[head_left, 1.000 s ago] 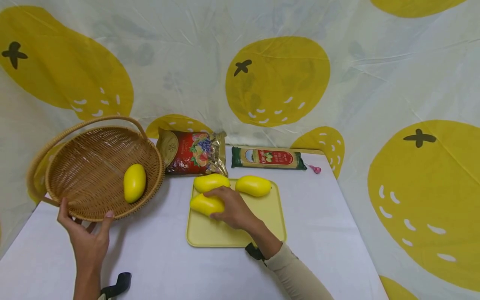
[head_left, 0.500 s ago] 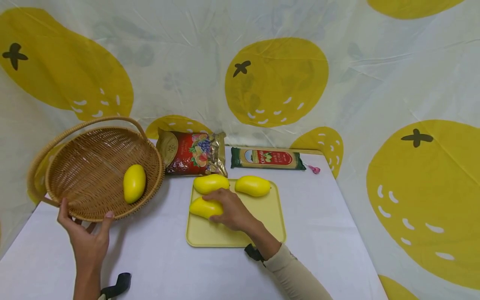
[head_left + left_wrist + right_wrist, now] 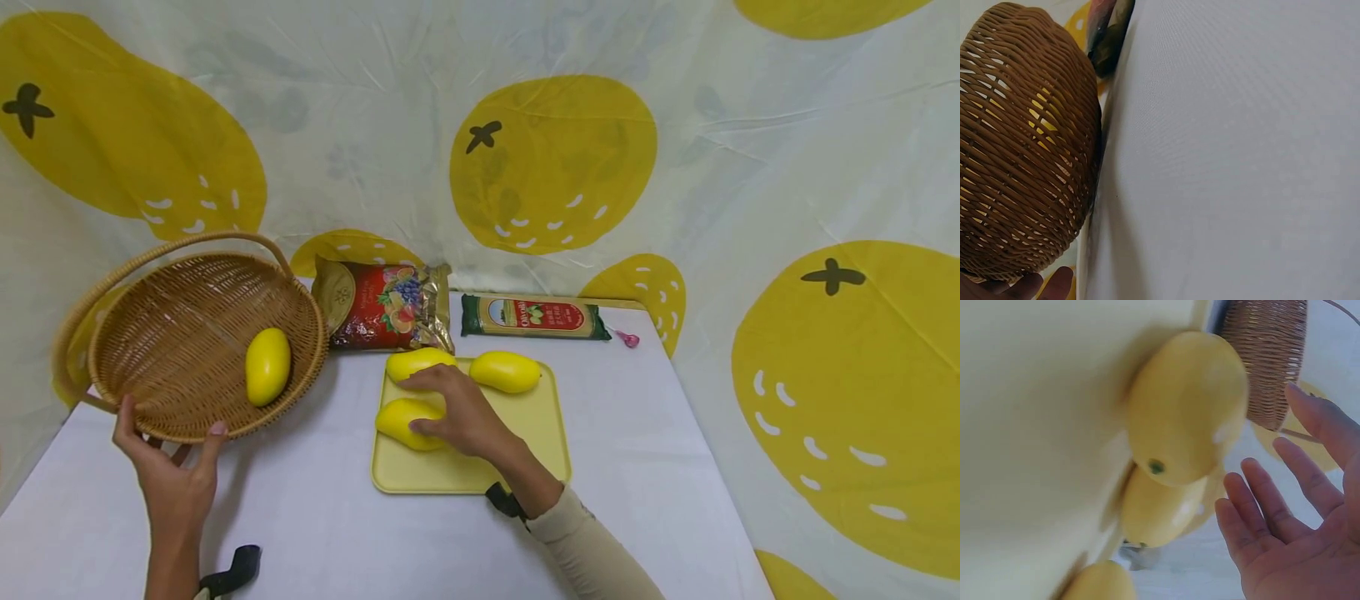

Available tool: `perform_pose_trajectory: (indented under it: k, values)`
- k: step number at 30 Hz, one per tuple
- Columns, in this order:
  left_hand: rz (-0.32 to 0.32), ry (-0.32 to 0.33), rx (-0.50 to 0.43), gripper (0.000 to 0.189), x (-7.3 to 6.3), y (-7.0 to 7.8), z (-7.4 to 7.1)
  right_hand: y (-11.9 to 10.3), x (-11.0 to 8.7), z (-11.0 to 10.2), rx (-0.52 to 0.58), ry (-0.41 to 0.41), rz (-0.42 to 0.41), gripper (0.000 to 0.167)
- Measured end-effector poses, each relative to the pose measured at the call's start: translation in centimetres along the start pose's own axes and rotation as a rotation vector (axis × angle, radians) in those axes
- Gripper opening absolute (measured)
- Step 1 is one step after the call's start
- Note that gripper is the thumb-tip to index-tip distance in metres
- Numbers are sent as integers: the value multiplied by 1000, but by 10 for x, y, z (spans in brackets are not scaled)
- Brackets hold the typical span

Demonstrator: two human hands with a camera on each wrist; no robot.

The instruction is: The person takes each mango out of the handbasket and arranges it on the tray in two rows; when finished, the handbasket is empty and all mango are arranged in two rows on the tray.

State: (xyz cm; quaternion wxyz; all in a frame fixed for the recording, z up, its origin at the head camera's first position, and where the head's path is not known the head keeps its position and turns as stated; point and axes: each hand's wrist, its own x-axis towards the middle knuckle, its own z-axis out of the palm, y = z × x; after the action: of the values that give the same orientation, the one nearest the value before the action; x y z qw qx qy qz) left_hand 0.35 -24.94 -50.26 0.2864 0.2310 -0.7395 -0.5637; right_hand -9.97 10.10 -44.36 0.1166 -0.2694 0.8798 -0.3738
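My left hand [image 3: 168, 483] grips the near rim of a tilted wicker basket [image 3: 172, 333], thumb at the rim. Inside the basket lies a yellow mango [image 3: 267, 367]. The left wrist view shows the basket's woven outside [image 3: 1022, 144] with fingertips [image 3: 1057, 284] at its lower edge. On a pale yellow tray [image 3: 480, 475] rest three more mangoes: one in front [image 3: 405, 423], one back left [image 3: 416, 362] and one back right [image 3: 506, 372]. Over the front mango is my right hand [image 3: 474, 417], fingers spread. The right wrist view shows this hand [image 3: 1297, 537] with extended fingers beside the nearest mango [image 3: 1188, 406].
Behind the tray stand a red and gold candy bag [image 3: 382, 304] and a flat green-ended pasta packet [image 3: 536, 317]. A small pink item [image 3: 628, 339] lies right of the packet. A fruit-printed curtain [image 3: 697, 167] hangs behind the white-covered table [image 3: 637, 450].
The right hand's fingers have come off the front mango and spread, the hand shifting slightly up. That mango now sits a little lower and farther left on the tray. The left hand and basket stay put.
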Motion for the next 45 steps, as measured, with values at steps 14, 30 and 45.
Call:
perform_pose_trajectory:
  k: [14, 30, 45]
  values:
    - [-1, 1, -1, 106, 0, -3, -1, -46, 36, -7, -60, 85, -231, 58]
    - [5, 7, -9, 106, 2, -2, -2, -95, 85, 17, -117, 28, -324, 66]
    - [9, -1, 12, 106, 0, -1, 0, -120, 139, 47, -282, -109, -308, 68]
